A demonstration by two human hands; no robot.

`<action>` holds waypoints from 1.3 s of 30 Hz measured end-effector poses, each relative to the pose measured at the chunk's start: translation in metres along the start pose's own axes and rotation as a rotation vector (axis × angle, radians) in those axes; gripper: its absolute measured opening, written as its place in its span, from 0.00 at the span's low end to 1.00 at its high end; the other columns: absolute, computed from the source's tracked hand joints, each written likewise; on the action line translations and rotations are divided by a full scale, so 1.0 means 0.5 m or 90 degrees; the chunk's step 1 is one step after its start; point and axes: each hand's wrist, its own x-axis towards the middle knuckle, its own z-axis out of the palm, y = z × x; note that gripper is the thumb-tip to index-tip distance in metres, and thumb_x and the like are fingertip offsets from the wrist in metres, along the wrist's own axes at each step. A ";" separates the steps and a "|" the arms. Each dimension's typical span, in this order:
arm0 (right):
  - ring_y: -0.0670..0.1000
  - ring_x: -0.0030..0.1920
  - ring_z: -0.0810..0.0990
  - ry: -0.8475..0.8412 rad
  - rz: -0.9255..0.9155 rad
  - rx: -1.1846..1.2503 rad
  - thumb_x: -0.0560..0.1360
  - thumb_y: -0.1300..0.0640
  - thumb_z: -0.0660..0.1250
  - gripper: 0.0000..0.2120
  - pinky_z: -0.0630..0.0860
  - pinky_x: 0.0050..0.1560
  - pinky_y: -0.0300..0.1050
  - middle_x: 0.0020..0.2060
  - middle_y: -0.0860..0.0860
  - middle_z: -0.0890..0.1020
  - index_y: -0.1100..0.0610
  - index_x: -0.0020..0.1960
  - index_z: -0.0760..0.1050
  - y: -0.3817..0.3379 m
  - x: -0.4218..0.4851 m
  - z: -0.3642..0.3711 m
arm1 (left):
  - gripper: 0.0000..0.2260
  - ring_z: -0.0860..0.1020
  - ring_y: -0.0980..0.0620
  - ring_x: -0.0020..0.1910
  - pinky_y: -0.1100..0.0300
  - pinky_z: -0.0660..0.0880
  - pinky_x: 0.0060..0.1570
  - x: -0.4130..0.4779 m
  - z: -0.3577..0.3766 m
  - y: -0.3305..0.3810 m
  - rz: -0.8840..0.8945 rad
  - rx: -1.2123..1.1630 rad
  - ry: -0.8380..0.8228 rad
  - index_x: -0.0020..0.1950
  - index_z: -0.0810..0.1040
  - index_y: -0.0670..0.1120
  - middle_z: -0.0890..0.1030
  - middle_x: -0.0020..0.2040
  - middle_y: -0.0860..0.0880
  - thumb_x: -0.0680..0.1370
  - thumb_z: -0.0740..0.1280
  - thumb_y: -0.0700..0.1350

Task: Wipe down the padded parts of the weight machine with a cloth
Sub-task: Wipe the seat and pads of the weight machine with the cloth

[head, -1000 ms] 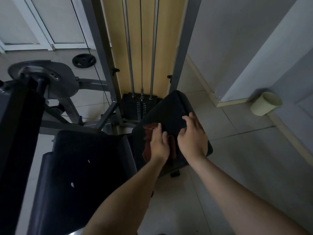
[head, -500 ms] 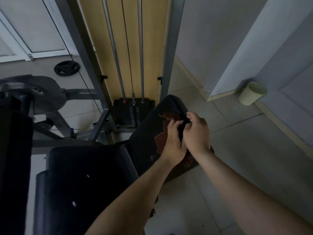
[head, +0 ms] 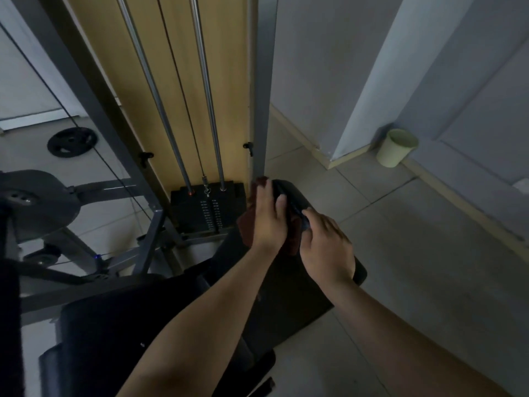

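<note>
the left hand (head: pixel 269 216) lies flat, fingers together, pressing a dark red cloth (head: pixel 248 224) against the upper end of a black back pad (head: pixel 289 287) of the weight machine. the cloth shows at the hand's 9 o'clock side, at the fingertips at 12 o'clock, and as a strip between the two hands. the right hand (head: pixel 326 247) sits just beside it at 4 o'clock, fingers curled over the pad's right edge near the top, gripping the pad; the thumb is hidden.

the pad's top edge touches or nearly touches the grey upright post (head: pixel 262 110) of the frame; i cannot tell which. its right edge and lower right corner at 4 o'clock overhang the tiled floor (head: pixel 400 296), which lies open all along that side out to the wall. a pale green bin (head: pixel 396 149) stands in the corner at 2 o'clock, well apart from the pad.

at the pad's 9 o'clock side the room is tight: the black weight stack (head: pixel 207 209) with its two chrome guide rods (head: pixel 210 104) stands just beside the cloth. a second black pad (head: pixel 120 333), the seat, lies at 7 o'clock under the left forearm. a loose weight plate (head: pixel 71 142) lies on the floor at 10 o'clock.
</note>
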 end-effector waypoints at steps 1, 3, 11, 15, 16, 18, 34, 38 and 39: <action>0.48 0.61 0.79 0.004 0.024 0.010 0.79 0.55 0.58 0.19 0.77 0.56 0.45 0.62 0.49 0.80 0.52 0.69 0.72 -0.003 0.004 0.000 | 0.25 0.45 0.61 0.78 0.57 0.46 0.77 0.007 0.008 0.012 0.071 0.024 -0.019 0.82 0.55 0.50 0.54 0.82 0.51 0.86 0.52 0.55; 0.48 0.60 0.78 0.012 0.066 0.028 0.80 0.53 0.58 0.18 0.75 0.55 0.47 0.61 0.47 0.81 0.50 0.68 0.73 -0.011 0.014 0.002 | 0.24 0.46 0.56 0.80 0.53 0.47 0.79 0.014 0.022 0.006 0.168 0.076 -0.026 0.81 0.57 0.48 0.58 0.81 0.50 0.86 0.52 0.54; 0.49 0.60 0.76 0.000 0.068 0.030 0.79 0.53 0.56 0.19 0.75 0.56 0.48 0.62 0.48 0.79 0.50 0.69 0.72 -0.012 0.024 0.012 | 0.25 0.55 0.53 0.80 0.51 0.52 0.79 0.020 0.017 -0.039 0.036 0.069 0.088 0.81 0.57 0.51 0.61 0.81 0.49 0.85 0.51 0.57; 0.49 0.63 0.74 -0.024 0.061 0.038 0.79 0.53 0.55 0.20 0.75 0.56 0.49 0.64 0.48 0.77 0.49 0.71 0.70 -0.008 0.025 0.009 | 0.25 0.55 0.50 0.80 0.46 0.53 0.79 0.030 -0.003 -0.069 -0.099 0.058 0.099 0.81 0.57 0.50 0.61 0.81 0.47 0.85 0.50 0.57; 0.49 0.64 0.74 -0.029 0.061 0.050 0.79 0.53 0.55 0.20 0.74 0.57 0.49 0.65 0.47 0.76 0.49 0.71 0.70 -0.006 0.026 0.008 | 0.25 0.52 0.50 0.81 0.47 0.51 0.79 0.028 0.000 -0.065 -0.110 0.053 0.087 0.82 0.55 0.50 0.58 0.82 0.48 0.85 0.50 0.57; 0.47 0.66 0.73 -0.040 0.077 0.085 0.79 0.53 0.55 0.21 0.73 0.61 0.51 0.66 0.45 0.76 0.47 0.71 0.70 -0.003 0.029 0.007 | 0.26 0.45 0.53 0.81 0.49 0.46 0.80 0.011 0.015 -0.047 -0.104 0.041 0.056 0.82 0.51 0.52 0.52 0.83 0.50 0.85 0.49 0.57; 0.45 0.63 0.76 0.052 0.092 0.234 0.81 0.57 0.59 0.17 0.74 0.60 0.43 0.63 0.46 0.79 0.50 0.67 0.75 0.090 -0.088 -0.007 | 0.25 0.35 0.64 0.78 0.52 0.41 0.79 -0.317 0.089 -0.074 0.107 0.139 -0.152 0.79 0.40 0.60 0.41 0.79 0.59 0.86 0.49 0.55; 0.44 0.64 0.74 0.024 0.098 0.256 0.82 0.54 0.56 0.16 0.73 0.62 0.43 0.62 0.45 0.79 0.48 0.67 0.75 0.102 -0.082 -0.003 | 0.27 0.39 0.65 0.78 0.56 0.42 0.79 -0.238 0.100 0.008 0.066 -0.002 -0.073 0.79 0.43 0.62 0.41 0.78 0.61 0.86 0.54 0.52; 0.44 0.63 0.75 0.017 0.094 0.275 0.82 0.53 0.56 0.16 0.74 0.62 0.45 0.62 0.44 0.80 0.48 0.66 0.75 0.108 -0.083 -0.004 | 0.27 0.40 0.63 0.79 0.56 0.42 0.79 -0.212 0.109 0.034 0.057 -0.022 -0.052 0.80 0.44 0.61 0.44 0.80 0.60 0.86 0.55 0.52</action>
